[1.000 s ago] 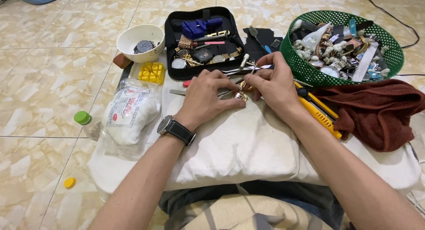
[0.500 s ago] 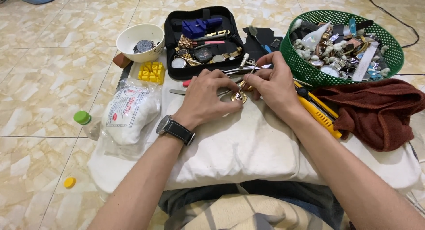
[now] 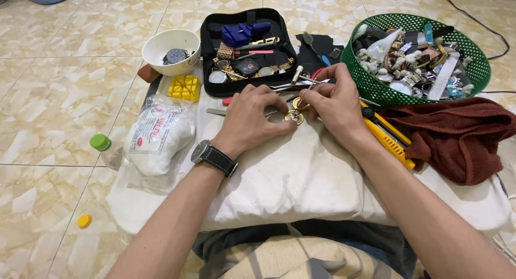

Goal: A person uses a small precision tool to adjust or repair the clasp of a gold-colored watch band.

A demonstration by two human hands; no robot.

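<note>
I read this as a home watch-repair spot: a glossy tiled floor (image 3: 48,112), a white pillow (image 3: 301,182) as work surface, an open tool case (image 3: 244,48) at twelve o'clock, a green basket (image 3: 371,85) of watches at two o'clock.

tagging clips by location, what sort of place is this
Probably a home floor set up for watch repair: beige tiled floor, open black zip tool case, green plastic mesh basket of watches.

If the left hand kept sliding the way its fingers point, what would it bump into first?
The left hand points right, toward the small gold watch at its fingertips, so it would likely meet that first, then the right hand just beyond.
</note>
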